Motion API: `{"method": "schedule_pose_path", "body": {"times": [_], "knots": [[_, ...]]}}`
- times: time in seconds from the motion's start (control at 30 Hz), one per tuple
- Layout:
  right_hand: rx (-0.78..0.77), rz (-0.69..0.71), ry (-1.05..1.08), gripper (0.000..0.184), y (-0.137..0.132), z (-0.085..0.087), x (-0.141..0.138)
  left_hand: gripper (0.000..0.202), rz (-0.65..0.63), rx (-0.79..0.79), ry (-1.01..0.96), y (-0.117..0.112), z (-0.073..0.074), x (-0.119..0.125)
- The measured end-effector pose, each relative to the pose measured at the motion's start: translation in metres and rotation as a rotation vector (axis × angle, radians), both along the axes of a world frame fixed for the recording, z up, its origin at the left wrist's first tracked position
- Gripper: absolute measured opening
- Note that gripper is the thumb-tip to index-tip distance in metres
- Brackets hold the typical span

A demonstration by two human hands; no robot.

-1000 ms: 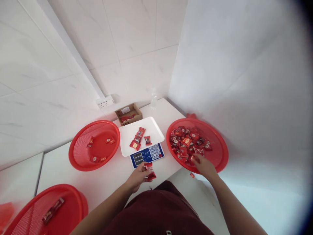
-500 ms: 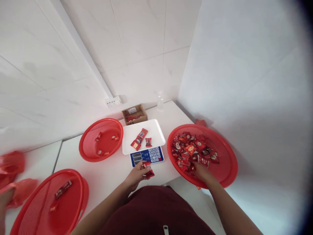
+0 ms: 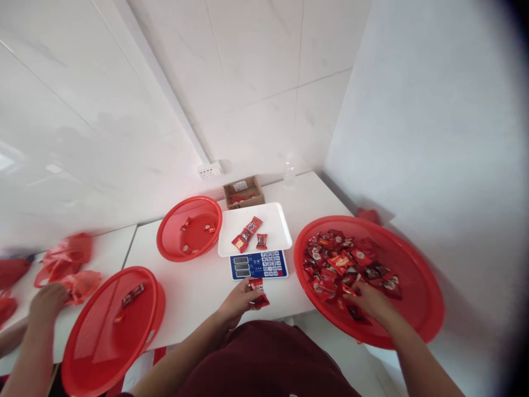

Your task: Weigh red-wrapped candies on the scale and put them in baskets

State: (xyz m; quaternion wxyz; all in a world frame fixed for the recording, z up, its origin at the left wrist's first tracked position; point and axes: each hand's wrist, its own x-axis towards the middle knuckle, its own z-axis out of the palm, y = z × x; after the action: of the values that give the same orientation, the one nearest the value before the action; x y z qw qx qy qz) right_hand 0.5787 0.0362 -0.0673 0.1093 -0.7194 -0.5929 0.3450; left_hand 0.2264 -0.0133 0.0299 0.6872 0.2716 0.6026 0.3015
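My left hand [image 3: 237, 303] is closed on a red wrapped candy [image 3: 260, 293], just in front of the scale's blue keypad [image 3: 258, 265]. My right hand [image 3: 371, 301] reaches into the large red basket [image 3: 425, 309] on the right, its fingers pinched on a red candy packet [image 3: 349, 290] at the near side of a heap of candies [image 3: 341, 262]. On the scale's white tray [image 3: 276, 220] lie a slanted row of red packets [image 3: 247, 234] and one small brown-red candy [image 3: 262, 241].
A red basket [image 3: 165, 212] with a few candies stands left of the scale. Nearer is another red basket [image 3: 159, 298]. Behind the scale are a cardboard box [image 3: 259, 194] and a clear bottle [image 3: 289, 175]. At far left, a co-worker's hand [image 3: 47, 302] touches red plastic bags [image 3: 82, 284].
The view has shifted, so the table things sit further right and more of the co-worker's arm shows. My right hand has drawn back slightly within the heap; my left keeps its candy.
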Motion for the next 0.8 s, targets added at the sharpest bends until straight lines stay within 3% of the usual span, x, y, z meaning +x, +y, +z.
{"method": "schedule_pose_path", "body": {"times": [0.1,0.17,0.33,0.57,0.8], "knots": [[-0.013,-0.065,0.082,0.016,0.008,0.017,-0.002,0.046,0.011,0.006,-0.003,0.001,-0.001,0.0],[0.054,-0.107,0.154,0.026,0.014,0.032,-0.012,0.047,0.017,0.003,-0.007,0.001,-0.004,-0.001],[0.125,-0.024,0.326,0.035,0.034,0.058,-0.062,0.051,0.006,0.005,-0.012,0.002,-0.011,-0.008],[0.107,0.162,0.421,0.034,0.06,0.059,-0.13,0.046,0.026,0.039,-0.009,0.006,-0.01,-0.026],[0.101,0.148,0.261,0.033,0.098,0.052,-0.171,0.044,0.023,0.046,-0.02,0.017,-0.009,-0.047]]}}
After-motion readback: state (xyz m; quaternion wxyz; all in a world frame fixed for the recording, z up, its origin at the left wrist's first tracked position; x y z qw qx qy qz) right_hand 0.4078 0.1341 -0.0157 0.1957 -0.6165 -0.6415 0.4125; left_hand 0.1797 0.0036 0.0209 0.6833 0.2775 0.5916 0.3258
